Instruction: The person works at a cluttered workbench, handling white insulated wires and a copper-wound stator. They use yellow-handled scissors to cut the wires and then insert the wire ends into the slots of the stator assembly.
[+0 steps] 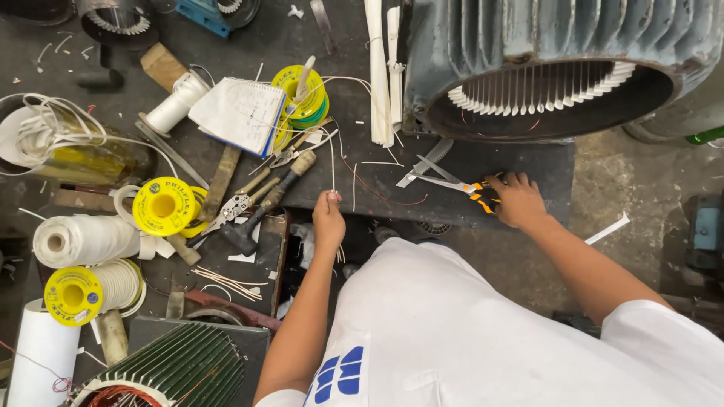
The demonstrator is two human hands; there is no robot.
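The right hand (516, 202) grips the scissors (452, 183), blades pointing left along the bench edge toward the thin white strip (332, 162) pinched upright by the left hand (329, 218).

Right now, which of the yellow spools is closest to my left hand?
The yellow spool lying flat beside the pliers, just left of your left hand. The stacked one by the notebook and the bottom-left one sit farther off.

dark workbench (520, 162) under scattered tools (249, 200)
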